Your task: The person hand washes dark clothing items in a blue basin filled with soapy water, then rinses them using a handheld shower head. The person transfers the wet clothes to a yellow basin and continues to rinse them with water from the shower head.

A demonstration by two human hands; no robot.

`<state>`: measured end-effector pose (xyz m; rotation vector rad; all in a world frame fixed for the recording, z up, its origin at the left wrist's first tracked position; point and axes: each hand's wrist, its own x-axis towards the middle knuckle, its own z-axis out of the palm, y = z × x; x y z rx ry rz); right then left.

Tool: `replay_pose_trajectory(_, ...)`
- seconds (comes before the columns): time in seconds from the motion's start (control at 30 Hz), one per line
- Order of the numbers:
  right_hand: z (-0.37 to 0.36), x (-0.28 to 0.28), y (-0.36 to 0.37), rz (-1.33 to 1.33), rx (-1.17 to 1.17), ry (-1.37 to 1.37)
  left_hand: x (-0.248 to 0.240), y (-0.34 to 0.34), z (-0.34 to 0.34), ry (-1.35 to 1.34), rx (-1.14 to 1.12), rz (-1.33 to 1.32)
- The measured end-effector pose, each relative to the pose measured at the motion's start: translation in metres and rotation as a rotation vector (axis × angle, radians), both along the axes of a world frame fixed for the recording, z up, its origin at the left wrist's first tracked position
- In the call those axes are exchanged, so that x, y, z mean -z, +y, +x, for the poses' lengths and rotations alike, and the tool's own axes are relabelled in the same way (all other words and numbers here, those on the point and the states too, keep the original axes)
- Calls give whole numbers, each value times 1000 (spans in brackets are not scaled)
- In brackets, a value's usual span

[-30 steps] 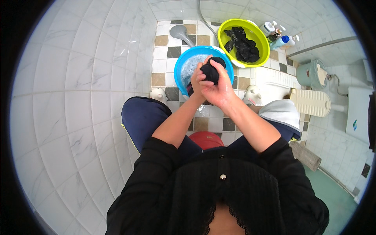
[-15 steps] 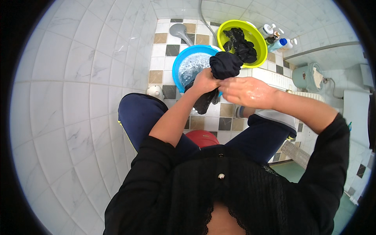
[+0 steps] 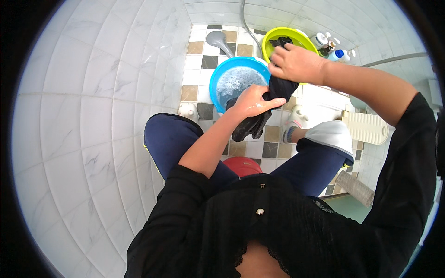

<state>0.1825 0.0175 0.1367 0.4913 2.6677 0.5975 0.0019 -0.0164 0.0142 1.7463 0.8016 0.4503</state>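
Right hand [image 3: 297, 64] sits farther forward than before, bent over the black cloth [image 3: 282, 90] (its grip is hidden), which the left hand [image 3: 252, 100] clenches midway. Washing looks part-done: dark laundry [image 3: 281, 41], perhaps finished, lies beyond the right hand in the yellow-green basin [image 3: 265, 45]; this cloth remains.

Right rim of blue basin [image 3: 212, 88] hidden behind left hand [image 3: 252, 101] and cloth [image 3: 283, 88]. Beyond blue basin, to right: right hand [image 3: 296, 63] hides near side of green basin [image 3: 303, 41], part of laundry [image 3: 280, 41] inside. Farther right, labels on bottles [image 3: 321, 41] too small to read. Behind blue basin, hose [image 3: 244, 18] cut off by top edge.
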Motion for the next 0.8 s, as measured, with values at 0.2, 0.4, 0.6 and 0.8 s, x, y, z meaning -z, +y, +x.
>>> replay_pose_trajectory(0.2, 6, -28, 24, 78, 236, 15, 6, 6, -7, -96, -237, 269)
replay_pose_trajectory(0.4, 21, -45, 27, -31, 617, 54, 17, 5, -10, -34, -258, 315)
replay_pose_trajectory(0.6, 82, -5, 2, -580, 975, 363, 15, 3, -1, 18, -431, 506)
replay_pose_trajectory(0.8, 42, 41, -79, -1646, 1744, 879, 24, 17, -8, -10, -531, 589)
